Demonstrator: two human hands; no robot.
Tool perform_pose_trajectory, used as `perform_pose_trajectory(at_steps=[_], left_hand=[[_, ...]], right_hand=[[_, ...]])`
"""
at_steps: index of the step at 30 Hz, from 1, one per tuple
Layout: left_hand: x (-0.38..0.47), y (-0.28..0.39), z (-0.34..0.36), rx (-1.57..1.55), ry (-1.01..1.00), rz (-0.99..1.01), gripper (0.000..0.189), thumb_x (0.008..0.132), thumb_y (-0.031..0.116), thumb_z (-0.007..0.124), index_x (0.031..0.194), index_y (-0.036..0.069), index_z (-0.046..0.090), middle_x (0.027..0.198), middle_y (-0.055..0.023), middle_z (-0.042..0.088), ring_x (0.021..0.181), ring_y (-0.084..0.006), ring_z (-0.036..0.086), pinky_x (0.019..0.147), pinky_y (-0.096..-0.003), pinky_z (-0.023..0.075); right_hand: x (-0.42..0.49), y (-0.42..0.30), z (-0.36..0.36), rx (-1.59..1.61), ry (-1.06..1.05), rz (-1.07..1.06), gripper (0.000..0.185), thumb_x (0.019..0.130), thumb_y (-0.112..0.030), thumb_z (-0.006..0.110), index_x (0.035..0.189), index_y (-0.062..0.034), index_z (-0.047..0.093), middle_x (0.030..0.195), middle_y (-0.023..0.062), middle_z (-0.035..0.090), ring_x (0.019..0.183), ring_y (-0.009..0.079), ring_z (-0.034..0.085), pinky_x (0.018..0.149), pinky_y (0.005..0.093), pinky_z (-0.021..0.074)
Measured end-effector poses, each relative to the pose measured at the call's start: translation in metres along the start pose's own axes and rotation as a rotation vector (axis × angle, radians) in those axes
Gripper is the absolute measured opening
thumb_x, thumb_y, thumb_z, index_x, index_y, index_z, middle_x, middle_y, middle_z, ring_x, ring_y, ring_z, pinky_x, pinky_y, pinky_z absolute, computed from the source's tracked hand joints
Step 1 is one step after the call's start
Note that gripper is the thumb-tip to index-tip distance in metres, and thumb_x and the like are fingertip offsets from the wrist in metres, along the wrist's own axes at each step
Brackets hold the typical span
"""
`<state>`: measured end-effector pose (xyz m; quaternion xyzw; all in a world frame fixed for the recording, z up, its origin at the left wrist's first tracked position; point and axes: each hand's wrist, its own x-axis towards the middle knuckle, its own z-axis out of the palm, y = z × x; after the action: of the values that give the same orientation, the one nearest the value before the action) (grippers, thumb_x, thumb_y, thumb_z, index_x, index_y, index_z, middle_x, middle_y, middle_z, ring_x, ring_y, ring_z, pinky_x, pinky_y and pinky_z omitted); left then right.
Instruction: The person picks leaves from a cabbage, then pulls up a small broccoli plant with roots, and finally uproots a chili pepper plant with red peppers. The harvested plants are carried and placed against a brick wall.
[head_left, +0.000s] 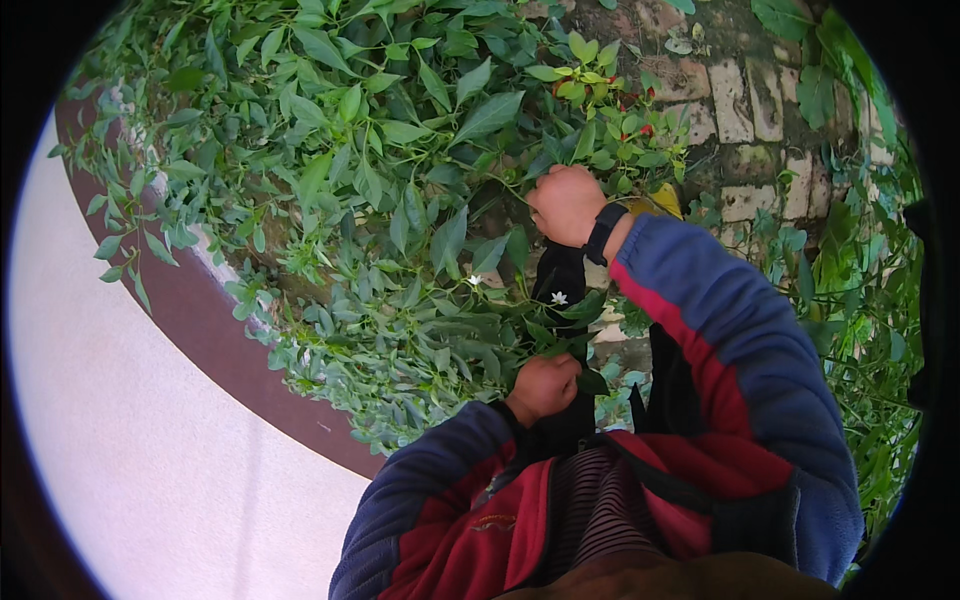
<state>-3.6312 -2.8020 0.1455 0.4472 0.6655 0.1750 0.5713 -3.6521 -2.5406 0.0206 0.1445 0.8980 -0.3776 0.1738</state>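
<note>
My right hand (568, 204) is curled into a fist among the leaves, with a black band (603, 234) around its wrist. A thin green plant stem (512, 189) runs into its fingers. Nearer my body, my left hand (546, 385) is also curled, and dark green leaves (592, 381) touch or lie close to its fingers. What it may hold is hidden. The leafy pepper plants (420, 142) spread ahead and to the left of both hands. Two small white flowers, one of them a star-shaped flower (559, 298), show between the hands.
Small red peppers (646, 130) show on a lighter green plant beyond my right hand. Brick paving (731, 101) lies at the upper right, and a yellow leaf (666, 201) by my forearm. A pale wall (150, 390) with a brown base band (225, 330) curves along the left. More greenery (862, 360) grows at the right.
</note>
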Motion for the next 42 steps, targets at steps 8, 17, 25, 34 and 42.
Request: perform_pose_trajectory(at_steps=[8,17,25,34,42], left_hand=[[-0.001,-0.001,-0.002,0.017,-0.019,-0.002,0.01,0.074,0.013,0.061,0.083,0.011,0.059,0.082,-0.0084,0.059,0.071,-0.0323,0.059,0.061,-0.0435,0.0468],[0.004,0.004,-0.006,0.032,-0.049,-0.024,0.007,0.078,0.013,0.06,0.085,0.01,0.06,0.083,-0.009,0.06,0.071,-0.0326,0.06,0.063,-0.0435,0.0475],[0.011,0.006,-0.012,0.031,-0.046,-0.012,0.006,0.078,0.013,0.059,0.083,0.009,0.061,0.083,-0.0082,0.061,0.069,-0.032,0.061,0.06,-0.0435,0.048],[0.017,0.007,-0.017,0.035,-0.042,-0.012,0.007,0.075,0.011,0.061,0.082,0.009,0.06,0.083,-0.007,0.062,0.067,-0.0302,0.061,0.057,-0.0422,0.0481],[0.024,0.009,-0.023,0.051,-0.07,-0.005,0.011,0.073,0.009,0.062,0.084,0.009,0.06,0.084,-0.0075,0.063,0.069,-0.0296,0.062,0.058,-0.0405,0.0493]], right_hand=[[-0.022,0.043,-0.001,-0.004,-0.199,-0.114,0.071,0.069,-0.025,0.072,0.137,-0.0231,0.053,0.112,0.0148,0.059,0.105,0.034,0.056,0.084,0.0459,0.05],[-0.014,0.037,0.002,0.041,-0.08,-0.001,0.083,0.073,-0.023,0.071,0.148,-0.0164,0.035,0.128,0.0219,0.053,0.114,0.0379,0.054,0.09,0.0433,0.05],[0.002,0.073,-0.074,0.498,0.522,-0.012,0.03,0.081,-0.019,0.066,0.109,-0.0091,0.064,0.092,0.0097,0.067,0.079,0.0285,0.066,0.071,0.0392,0.0535],[0.068,0.271,-0.058,0.407,0.541,0.616,0.037,0.09,-0.025,0.06,0.125,-0.0127,0.062,0.11,0.012,0.068,0.105,0.0281,0.064,0.086,0.0359,0.0526],[0.073,0.203,0.069,0.438,0.046,0.371,0.052,0.096,-0.022,0.05,0.146,-0.0176,0.038,0.156,0.0075,0.026,0.136,0.0299,0.039,0.104,0.0412,0.0421]])
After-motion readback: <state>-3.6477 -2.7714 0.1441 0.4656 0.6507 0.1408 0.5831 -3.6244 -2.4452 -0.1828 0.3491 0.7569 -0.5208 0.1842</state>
